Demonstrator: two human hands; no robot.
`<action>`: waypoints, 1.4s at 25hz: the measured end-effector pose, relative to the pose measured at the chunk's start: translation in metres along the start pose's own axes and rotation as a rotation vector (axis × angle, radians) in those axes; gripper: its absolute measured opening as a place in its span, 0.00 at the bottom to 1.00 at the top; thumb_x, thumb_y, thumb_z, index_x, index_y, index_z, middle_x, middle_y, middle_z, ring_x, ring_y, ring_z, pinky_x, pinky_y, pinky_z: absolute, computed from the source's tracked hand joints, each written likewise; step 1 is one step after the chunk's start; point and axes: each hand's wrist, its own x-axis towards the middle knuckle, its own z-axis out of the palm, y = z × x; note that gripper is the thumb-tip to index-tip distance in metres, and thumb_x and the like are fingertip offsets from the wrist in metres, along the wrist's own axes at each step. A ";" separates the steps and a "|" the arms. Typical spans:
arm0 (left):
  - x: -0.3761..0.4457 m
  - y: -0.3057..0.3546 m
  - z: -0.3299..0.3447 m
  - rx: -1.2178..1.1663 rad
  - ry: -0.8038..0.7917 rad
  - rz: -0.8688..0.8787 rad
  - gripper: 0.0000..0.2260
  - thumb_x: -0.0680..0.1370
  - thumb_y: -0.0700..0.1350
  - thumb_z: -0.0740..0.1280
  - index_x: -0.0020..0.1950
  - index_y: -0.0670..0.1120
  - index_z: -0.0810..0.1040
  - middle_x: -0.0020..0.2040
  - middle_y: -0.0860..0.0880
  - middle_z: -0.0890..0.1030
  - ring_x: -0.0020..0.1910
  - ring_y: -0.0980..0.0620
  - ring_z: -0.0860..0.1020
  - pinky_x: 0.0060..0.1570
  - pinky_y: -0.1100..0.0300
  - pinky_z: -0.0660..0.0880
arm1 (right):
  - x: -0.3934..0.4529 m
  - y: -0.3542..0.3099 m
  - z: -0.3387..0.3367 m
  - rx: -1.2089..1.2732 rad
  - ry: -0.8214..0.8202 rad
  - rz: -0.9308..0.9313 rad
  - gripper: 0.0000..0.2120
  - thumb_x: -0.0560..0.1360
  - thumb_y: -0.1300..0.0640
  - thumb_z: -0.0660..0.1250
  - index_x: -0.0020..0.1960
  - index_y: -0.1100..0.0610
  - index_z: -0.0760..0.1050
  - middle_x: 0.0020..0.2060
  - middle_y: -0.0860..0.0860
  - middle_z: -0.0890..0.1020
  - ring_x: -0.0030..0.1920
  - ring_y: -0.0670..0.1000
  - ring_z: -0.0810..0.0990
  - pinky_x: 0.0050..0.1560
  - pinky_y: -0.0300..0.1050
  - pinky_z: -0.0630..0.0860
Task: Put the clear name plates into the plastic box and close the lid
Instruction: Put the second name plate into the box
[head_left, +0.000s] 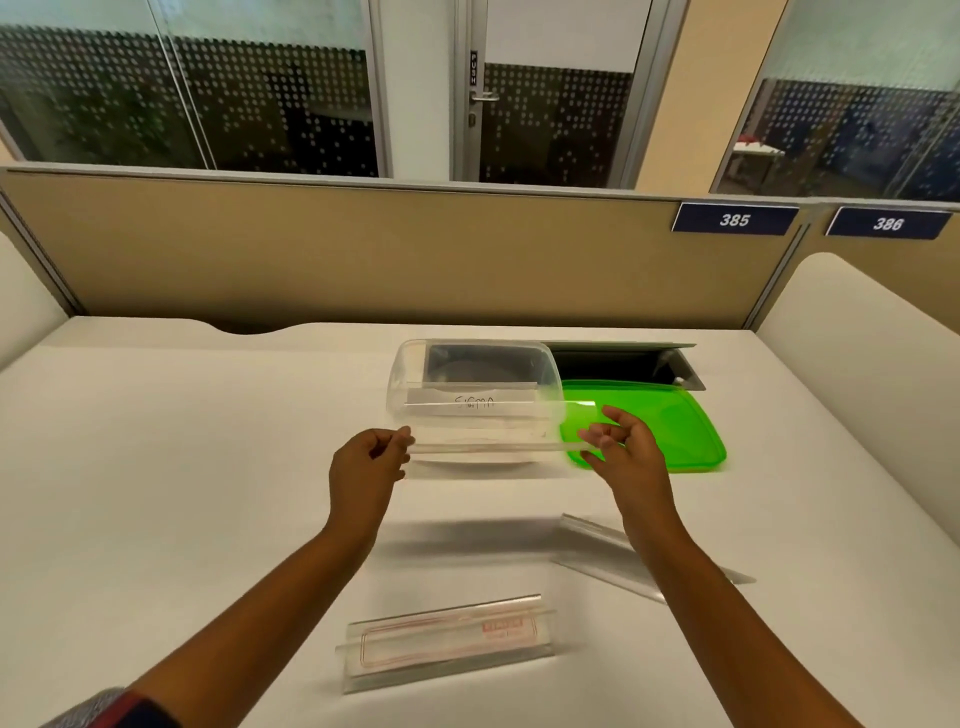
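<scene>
A clear plastic box (415, 358) stands open at the middle back of the white desk, with one name plate (470, 401) marked in handwriting inside it. Its green lid (670, 421) lies flat to the right of the box. I hold a clear name plate (493, 446) level in front of the box's near wall; my left hand (366, 470) pinches its left end and my right hand (626, 449) pinches its right end. Another clear name plate (447, 642) with a red printed outline stands near me. A further clear name plate (602, 551) lies partly under my right forearm.
A dark cable hatch (623, 364) with a raised metal flap is open in the desk behind the lid. A beige partition (363, 249) closes off the desk's back edge, with number signs at its right. White side panels flank the desk.
</scene>
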 end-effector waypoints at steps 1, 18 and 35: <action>0.009 0.003 0.002 -0.034 0.000 -0.009 0.06 0.76 0.44 0.64 0.46 0.43 0.79 0.41 0.47 0.81 0.43 0.48 0.80 0.46 0.53 0.78 | 0.008 -0.002 0.002 0.006 -0.005 -0.003 0.12 0.77 0.65 0.60 0.59 0.56 0.70 0.43 0.48 0.77 0.46 0.47 0.79 0.47 0.39 0.77; 0.113 0.015 0.039 0.035 0.027 -0.155 0.16 0.78 0.37 0.59 0.65 0.40 0.71 0.61 0.40 0.77 0.49 0.45 0.77 0.46 0.51 0.78 | 0.116 0.015 0.051 -0.169 0.064 -0.095 0.06 0.75 0.66 0.64 0.48 0.58 0.72 0.46 0.58 0.82 0.43 0.50 0.78 0.43 0.39 0.76; 0.141 0.005 0.064 -0.072 0.024 -0.412 0.13 0.76 0.33 0.61 0.60 0.33 0.70 0.59 0.36 0.77 0.53 0.43 0.80 0.58 0.55 0.76 | 0.145 0.023 0.069 -0.480 0.245 -0.053 0.16 0.76 0.51 0.64 0.52 0.64 0.81 0.63 0.59 0.74 0.65 0.54 0.71 0.58 0.41 0.68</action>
